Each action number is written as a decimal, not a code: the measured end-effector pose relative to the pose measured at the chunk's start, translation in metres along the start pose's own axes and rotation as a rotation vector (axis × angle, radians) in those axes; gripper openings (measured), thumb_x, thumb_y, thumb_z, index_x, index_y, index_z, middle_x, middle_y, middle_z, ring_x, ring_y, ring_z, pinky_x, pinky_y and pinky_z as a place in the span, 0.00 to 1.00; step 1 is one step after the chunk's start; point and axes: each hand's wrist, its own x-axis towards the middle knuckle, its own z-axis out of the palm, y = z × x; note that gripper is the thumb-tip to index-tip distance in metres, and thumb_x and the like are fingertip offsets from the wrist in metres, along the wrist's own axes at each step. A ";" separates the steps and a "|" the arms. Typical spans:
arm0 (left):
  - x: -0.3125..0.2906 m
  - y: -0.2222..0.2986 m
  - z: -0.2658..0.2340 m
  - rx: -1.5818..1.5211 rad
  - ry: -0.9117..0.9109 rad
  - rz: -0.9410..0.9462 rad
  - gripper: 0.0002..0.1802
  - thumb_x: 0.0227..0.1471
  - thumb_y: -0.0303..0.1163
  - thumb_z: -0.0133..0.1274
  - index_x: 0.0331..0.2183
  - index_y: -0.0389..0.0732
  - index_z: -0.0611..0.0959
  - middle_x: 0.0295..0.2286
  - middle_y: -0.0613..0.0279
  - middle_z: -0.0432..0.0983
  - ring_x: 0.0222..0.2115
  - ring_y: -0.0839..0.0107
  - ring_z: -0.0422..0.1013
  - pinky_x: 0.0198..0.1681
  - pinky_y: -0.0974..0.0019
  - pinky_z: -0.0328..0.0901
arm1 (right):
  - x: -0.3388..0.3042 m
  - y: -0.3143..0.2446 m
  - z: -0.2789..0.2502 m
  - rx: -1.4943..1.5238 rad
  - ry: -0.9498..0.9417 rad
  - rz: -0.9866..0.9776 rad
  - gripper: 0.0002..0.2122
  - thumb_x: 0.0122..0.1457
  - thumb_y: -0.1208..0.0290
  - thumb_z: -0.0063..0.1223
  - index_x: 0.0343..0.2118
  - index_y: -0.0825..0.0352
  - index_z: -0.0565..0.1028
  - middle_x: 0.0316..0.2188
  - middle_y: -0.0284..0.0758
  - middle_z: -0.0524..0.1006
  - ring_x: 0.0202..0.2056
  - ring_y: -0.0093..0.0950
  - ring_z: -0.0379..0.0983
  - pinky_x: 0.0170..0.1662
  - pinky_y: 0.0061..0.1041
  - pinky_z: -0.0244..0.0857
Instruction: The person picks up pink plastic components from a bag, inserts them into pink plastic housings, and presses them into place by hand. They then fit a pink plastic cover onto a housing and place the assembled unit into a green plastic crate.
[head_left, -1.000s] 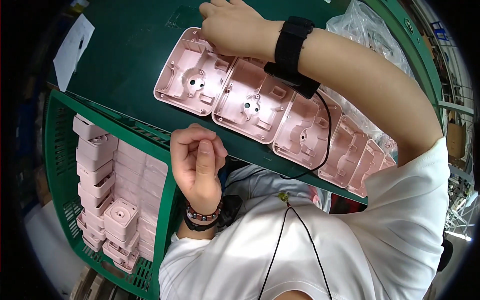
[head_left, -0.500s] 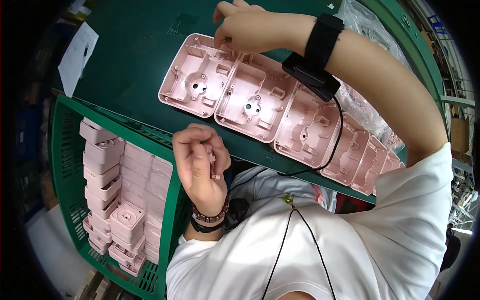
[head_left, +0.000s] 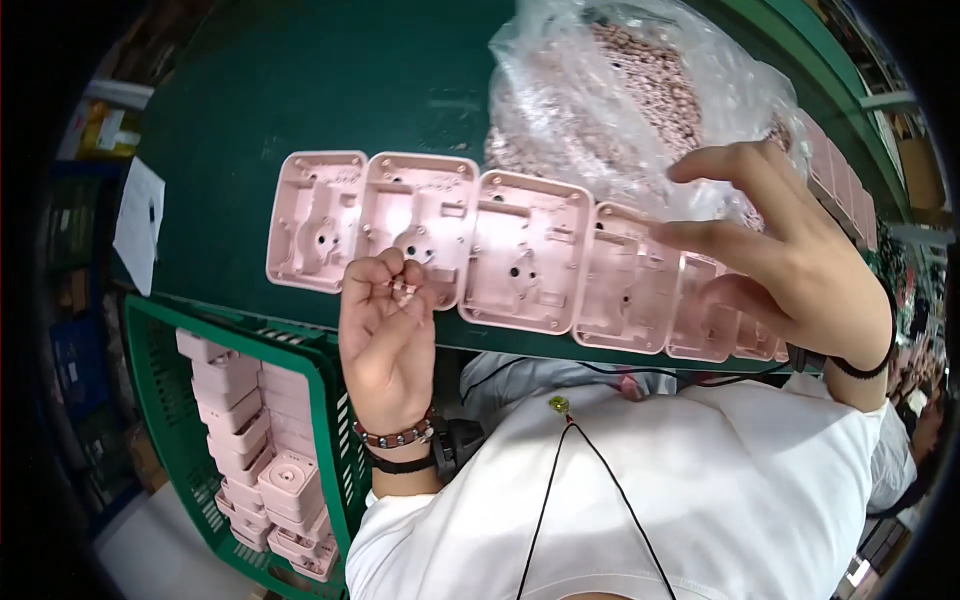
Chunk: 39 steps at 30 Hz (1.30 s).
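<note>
My left hand (head_left: 385, 340) is curled palm up in front of the row, closed around a few small pink plastic pieces (head_left: 403, 290) that show between the fingertips. Its fingers overlap the near edge of one pink plastic housing (head_left: 415, 215). Farther right, my right hand (head_left: 775, 250) hangs over the right part of the row with thumb and fingers spread; nothing shows between them. Several open pink housings stand side by side with their hollow sides up, among them a wide one (head_left: 527, 250) in the middle and another (head_left: 320, 220) at the left end.
Behind the row lies a clear plastic bag (head_left: 560, 90) full of small pink pieces (head_left: 650, 80). A green crate (head_left: 340, 400) at lower left holds stacked pink housings (head_left: 290, 480). More pink housings (head_left: 840, 180) line the right side. White paper (head_left: 138, 225) hangs at the table's left edge.
My right hand has moved from the left-end housing to the right, its fingers now spread. The view has shifted, bringing the bag fully into sight. My left hand still holds the small pieces.
</note>
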 end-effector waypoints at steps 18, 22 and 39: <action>0.147 -0.075 0.196 0.990 -0.505 -0.331 0.09 0.51 0.27 0.47 0.37 0.38 0.73 0.39 0.62 0.67 0.41 0.74 0.62 0.44 0.73 0.57 | -0.081 0.186 0.079 -0.069 -0.046 0.734 0.12 0.49 0.69 0.52 0.35 0.70 0.72 0.36 0.43 0.70 0.40 0.41 0.68 0.42 0.33 0.63; 0.150 -0.087 0.175 1.124 -0.660 0.021 0.08 0.52 0.27 0.47 0.36 0.40 0.74 0.39 0.63 0.68 0.42 0.73 0.63 0.45 0.71 0.57 | -0.085 0.198 0.107 -0.079 0.029 0.686 0.16 0.49 0.68 0.51 0.41 0.70 0.68 0.40 0.49 0.68 0.41 0.45 0.67 0.43 0.35 0.62; 0.079 -0.060 0.203 0.823 -0.859 0.285 0.08 0.53 0.28 0.46 0.35 0.35 0.73 0.28 0.65 0.71 0.30 0.78 0.66 0.37 0.76 0.60 | -0.080 0.214 0.113 -0.096 0.448 0.736 0.09 0.51 0.72 0.42 0.33 0.69 0.71 0.32 0.45 0.74 0.35 0.43 0.71 0.38 0.39 0.65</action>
